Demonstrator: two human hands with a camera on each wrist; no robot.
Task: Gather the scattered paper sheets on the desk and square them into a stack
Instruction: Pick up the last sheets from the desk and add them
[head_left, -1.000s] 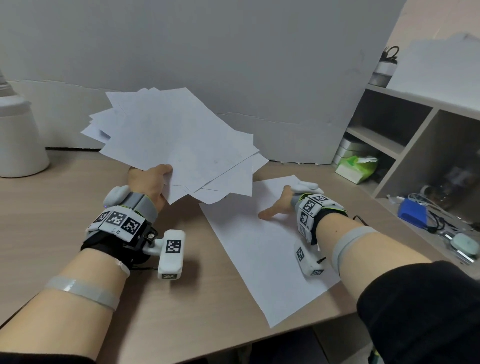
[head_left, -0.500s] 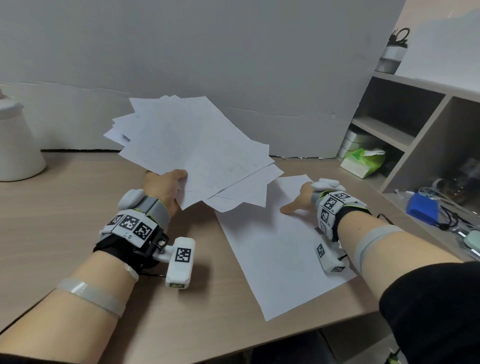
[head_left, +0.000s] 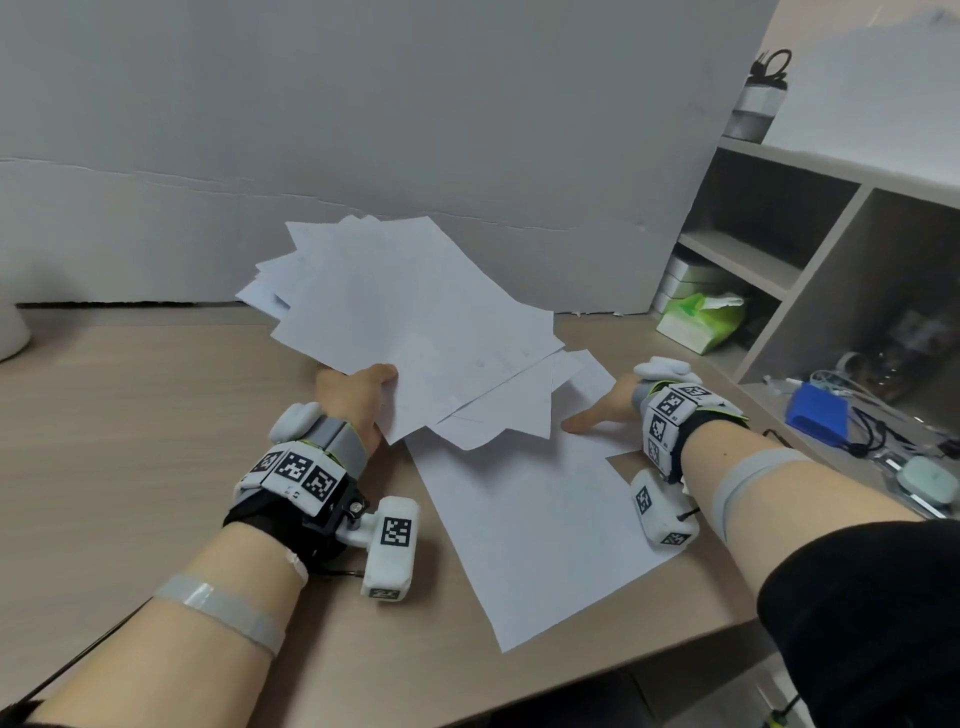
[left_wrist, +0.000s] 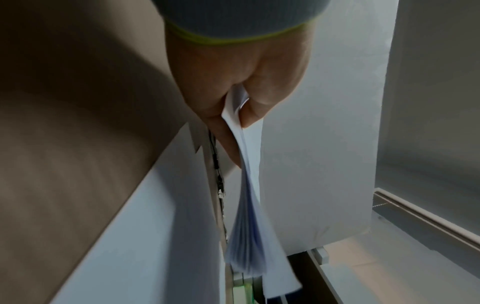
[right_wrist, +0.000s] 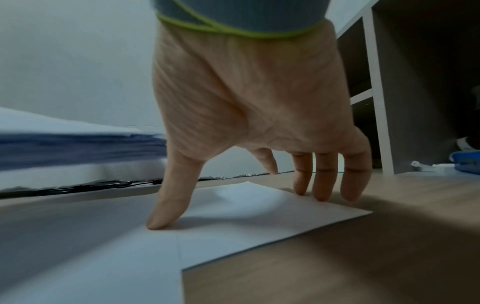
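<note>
My left hand (head_left: 358, 400) pinches the near corner of a fanned sheaf of several white sheets (head_left: 415, 322), held slanting above the desk. In the left wrist view the thumb and fingers of the left hand (left_wrist: 233, 82) clamp the sheaf (left_wrist: 249, 226) edge-on. Its right corners overhang a large white sheet (head_left: 540, 530) lying flat on the desk, with a second sheet's corner (head_left: 589, 371) showing beyond it. My right hand (head_left: 608, 410) rests on that flat paper. Seen from the right wrist, the right hand (right_wrist: 249, 102) has its thumb pressing on the sheet (right_wrist: 246, 222) and three straight fingertips (right_wrist: 322, 185) at its far edge.
A grey board (head_left: 363, 130) stands along the back of the wooden desk (head_left: 130, 441). At the right is an open shelf unit (head_left: 810, 291) with a green tissue pack (head_left: 698, 319), a blue box (head_left: 818, 413) and cables. A white container (head_left: 10, 332) sits far left.
The sheaf in my left hand has come right and lower, so its corners now hang over the flat sheet near my right thumb. My right hand stays pressing on the paper.
</note>
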